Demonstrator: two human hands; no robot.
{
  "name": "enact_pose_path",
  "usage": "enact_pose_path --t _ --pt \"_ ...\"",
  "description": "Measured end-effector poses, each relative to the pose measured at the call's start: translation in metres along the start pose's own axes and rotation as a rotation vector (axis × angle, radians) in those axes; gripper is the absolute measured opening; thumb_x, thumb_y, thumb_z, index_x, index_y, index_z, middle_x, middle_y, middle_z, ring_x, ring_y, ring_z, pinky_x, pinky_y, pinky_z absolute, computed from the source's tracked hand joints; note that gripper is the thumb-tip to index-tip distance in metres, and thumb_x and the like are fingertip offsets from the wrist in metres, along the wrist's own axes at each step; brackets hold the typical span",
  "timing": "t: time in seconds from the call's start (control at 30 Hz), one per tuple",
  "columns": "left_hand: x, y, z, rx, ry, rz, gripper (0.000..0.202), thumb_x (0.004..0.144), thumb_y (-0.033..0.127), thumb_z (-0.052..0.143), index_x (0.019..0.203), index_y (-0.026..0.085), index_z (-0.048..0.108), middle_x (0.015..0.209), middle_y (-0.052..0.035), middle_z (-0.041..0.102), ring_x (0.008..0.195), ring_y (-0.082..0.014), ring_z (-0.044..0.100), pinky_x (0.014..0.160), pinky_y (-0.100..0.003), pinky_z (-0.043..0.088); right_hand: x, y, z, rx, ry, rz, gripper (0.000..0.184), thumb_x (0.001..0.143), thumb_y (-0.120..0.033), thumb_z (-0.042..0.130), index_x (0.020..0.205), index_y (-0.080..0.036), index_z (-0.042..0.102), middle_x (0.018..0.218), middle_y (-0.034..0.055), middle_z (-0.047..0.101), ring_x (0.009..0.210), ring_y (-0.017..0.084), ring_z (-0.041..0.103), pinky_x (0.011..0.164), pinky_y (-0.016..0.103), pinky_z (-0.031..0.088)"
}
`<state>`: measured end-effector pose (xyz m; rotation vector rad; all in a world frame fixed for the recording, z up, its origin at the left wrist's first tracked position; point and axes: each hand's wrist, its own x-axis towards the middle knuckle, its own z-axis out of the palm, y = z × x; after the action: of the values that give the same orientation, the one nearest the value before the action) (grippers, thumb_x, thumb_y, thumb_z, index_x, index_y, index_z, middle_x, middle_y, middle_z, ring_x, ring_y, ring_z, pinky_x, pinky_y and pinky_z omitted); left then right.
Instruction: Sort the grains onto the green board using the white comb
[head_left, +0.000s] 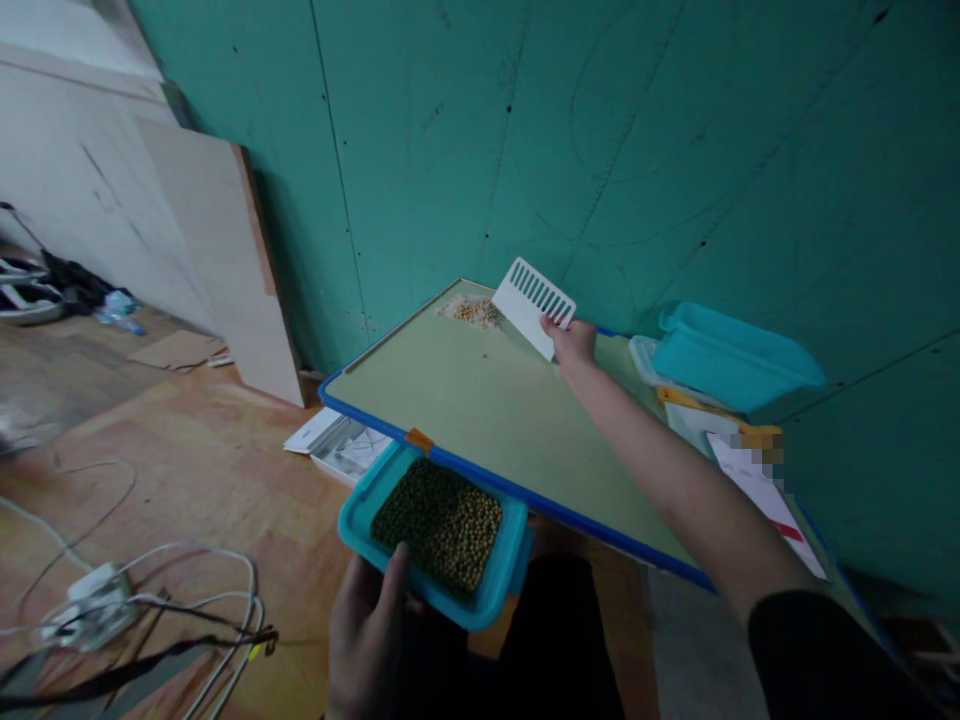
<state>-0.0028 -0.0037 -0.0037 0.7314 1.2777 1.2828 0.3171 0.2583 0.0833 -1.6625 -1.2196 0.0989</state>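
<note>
My left hand [371, 620] grips the near side of a turquoise plastic container [495, 608], thumb over its rim. Dark green beans [412, 510] and pale yellow beans [471, 535] lie inside it, and it sits just below the table's near edge. My right hand [571, 340] reaches across the light green tabletop [420, 375] and holds a white slotted scraper [529, 305] by its slotted end. The scraper stands tilted, its far side close to a small pile of mixed beans and crumbs [476, 312] at the far left corner. Whether it touches the pile I cannot tell.
A turquoise bin [739, 355], a clear lid [645, 360] and a white paper with a red stripe [765, 500] lie at the table's right. A green wall [450, 150] borders the back. Cables and a power strip [97, 605] lie on the left floor.
</note>
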Motion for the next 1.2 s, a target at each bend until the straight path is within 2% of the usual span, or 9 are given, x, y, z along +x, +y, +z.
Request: enact_pose_path --t 0.1,0.17,0.3,0.47,0.63,0.87,1.2 --pt "0.009 0.007 -0.006 0.025 0.027 0.037 0.05 0.064 0.059 0.084 0.089 0.018 0.068 0.056 0.0039 0.061 0.042 -0.0145 0.055 0.04 -0.024 0.047 -0.004 -0.009 0.023 0.034 0.065 0.091 0.031 0.08 -0.043 0.069 0.087 -0.014 0.077 0.075 0.0065 0.076 0.082 0.025 0.072 0.069 0.029 0.052" --pt "0.017 0.013 -0.008 0.067 0.009 0.061 0.048 0.063 0.06 0.084 0.082 0.019 0.066 0.052 0.004 0.06 0.038 -0.0138 0.053 0.037 -0.024 0.045 -0.004 -0.017 0.032 0.013 0.051 0.131 0.03 0.079 -0.042 0.07 0.087 -0.014 0.078 0.08 0.0086 0.077 0.082 0.025 0.072 0.07 0.03 0.052" --pt "0.029 0.028 -0.009 0.094 -0.024 0.083 0.045 0.065 0.059 0.082 0.077 0.019 0.064 0.052 0.0039 0.06 0.038 -0.0133 0.054 0.038 -0.024 0.046 -0.002 -0.028 0.038 -0.031 -0.006 0.167 0.029 0.076 -0.041 0.074 0.086 -0.013 0.079 0.081 0.0114 0.077 0.079 0.026 0.072 0.071 0.033 0.052" --pt "0.034 0.04 -0.007 0.081 -0.059 0.074 0.042 0.074 0.057 0.078 0.082 0.018 0.062 0.053 0.0035 0.062 0.043 -0.0152 0.061 0.042 -0.024 0.051 0.004 -0.025 0.042 0.1 -0.074 0.138 0.028 0.073 -0.039 0.076 0.084 -0.014 0.078 0.074 0.007 0.076 0.08 0.024 0.072 0.072 0.031 0.052" --pt "0.039 0.035 -0.006 0.068 -0.09 0.046 0.045 0.075 0.06 0.076 0.085 0.02 0.059 0.047 0.0049 0.06 0.038 -0.0167 0.061 0.039 -0.025 0.05 0.009 -0.022 0.047 0.18 -0.105 0.093 0.031 0.072 -0.04 0.077 0.085 -0.012 0.078 0.071 0.0048 0.074 0.08 0.023 0.071 0.071 0.03 0.052" --pt "0.039 0.031 -0.006 0.038 -0.109 0.022 0.046 0.077 0.061 0.075 0.09 0.02 0.058 0.046 0.0055 0.06 0.036 -0.0168 0.06 0.037 -0.024 0.05 0.012 -0.032 0.059 0.198 -0.152 0.049 0.031 0.073 -0.04 0.077 0.086 -0.012 0.077 0.075 0.0061 0.074 0.081 0.023 0.071 0.072 0.031 0.053" --pt "0.041 0.029 -0.009 0.038 -0.138 0.021 0.043 0.08 0.057 0.074 0.092 0.019 0.058 0.048 0.0061 0.061 0.037 -0.0161 0.061 0.038 -0.024 0.051 0.012 -0.035 0.07 0.083 -0.091 0.062 0.032 0.073 -0.042 0.075 0.082 -0.01 0.077 0.073 0.0067 0.074 0.073 0.022 0.069 0.066 0.028 0.048"
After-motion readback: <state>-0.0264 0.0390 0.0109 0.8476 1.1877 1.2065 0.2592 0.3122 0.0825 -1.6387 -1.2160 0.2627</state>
